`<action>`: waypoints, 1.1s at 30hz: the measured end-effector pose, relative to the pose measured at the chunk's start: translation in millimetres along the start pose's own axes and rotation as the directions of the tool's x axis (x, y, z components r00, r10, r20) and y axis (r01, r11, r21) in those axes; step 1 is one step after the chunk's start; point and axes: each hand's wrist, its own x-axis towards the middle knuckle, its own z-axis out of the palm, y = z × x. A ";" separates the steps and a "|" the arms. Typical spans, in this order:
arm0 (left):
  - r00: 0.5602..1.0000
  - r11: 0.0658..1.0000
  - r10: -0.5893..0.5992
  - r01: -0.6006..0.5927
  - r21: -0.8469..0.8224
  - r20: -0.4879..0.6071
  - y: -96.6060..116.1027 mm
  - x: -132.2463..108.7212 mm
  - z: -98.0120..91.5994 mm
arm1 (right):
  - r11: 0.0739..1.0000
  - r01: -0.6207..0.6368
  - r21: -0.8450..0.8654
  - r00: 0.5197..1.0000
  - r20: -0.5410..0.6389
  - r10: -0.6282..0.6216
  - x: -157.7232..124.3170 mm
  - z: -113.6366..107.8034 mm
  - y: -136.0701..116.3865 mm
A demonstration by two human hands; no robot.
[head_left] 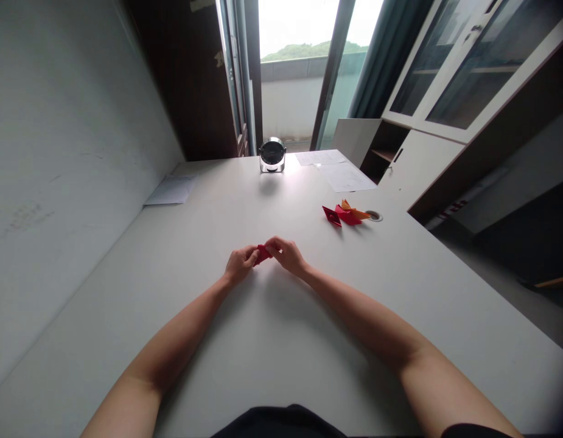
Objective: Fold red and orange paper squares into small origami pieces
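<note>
A small piece of folded red paper point(263, 254) is held between my two hands, just above the middle of the white table. My left hand point(241, 263) pinches its left side with thumb and fingers. On the opposite side, my right hand point(285, 252) grips the upper right edge, fingers closed. The finger pads and part of the paper are hidden by the hands, so its exact folded shape cannot be made out.
Folded red paper pieces point(332, 216) and an orange one point(354, 211) lie right of my hands, beside a round cable hole point(375, 216). A round silver-and-black device point(272, 155) stands at the far edge. Paper sheets point(345, 176) lie back right; a white booklet point(171, 190) lies left by the wall.
</note>
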 end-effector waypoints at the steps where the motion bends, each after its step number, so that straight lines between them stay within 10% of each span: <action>1: 1.000 1.000 0.001 -0.001 0.015 -0.010 0.2 0.1 -0.5 | 1.000 0.010 -0.020 1.000 0.008 -0.010 -0.3 0.0 -1.6; 12: 1.000 0.969 -0.015 0.016 -0.245 0.007 -4.6 6.0 -3.9 | 0.999 0.033 -0.021 0.997 0.075 -0.031 -1.6 1.5 -7.7; 23: 0.990 0.987 0.001 -0.023 -0.157 -0.142 -11.5 5.0 -1.3 | 0.994 -0.103 -0.023 0.993 0.046 0.104 1.9 -1.2 3.8; 33: 0.998 0.974 -0.029 0.017 -0.225 -0.048 -7.9 5.4 -2.0 | 0.996 -0.090 0.000 0.995 0.041 0.090 1.5 -1.0 3.9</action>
